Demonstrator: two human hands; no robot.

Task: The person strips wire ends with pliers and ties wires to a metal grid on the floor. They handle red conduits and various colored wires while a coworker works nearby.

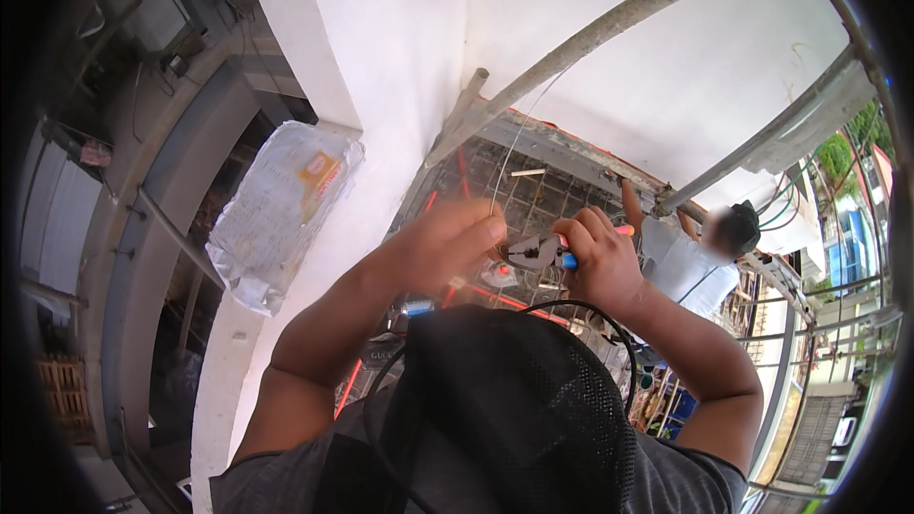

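Observation:
My right hand (607,262) is closed round the handles of a pair of pliers (535,252). One blue grip and a reddish-orange handle end show around the fingers. The grey jaws point left, toward my other hand. Just left of them, my left hand (446,243) is closed and blurred by motion, with the thumb against the fingers. A thin wire (514,145) rises from its fingertips and curves up toward a scaffold pipe. The wire's lower end is hidden in the hand, and I cannot tell whether the jaws touch it.
Grey scaffold pipes (609,24) cross above and ahead of my hands, beside white walls (409,29). A crumpled white sack (281,205) lies on the left ledge. Below are a rebar grid and orange conduit (348,388). A co-worker (690,262) stands at the right, one arm raised.

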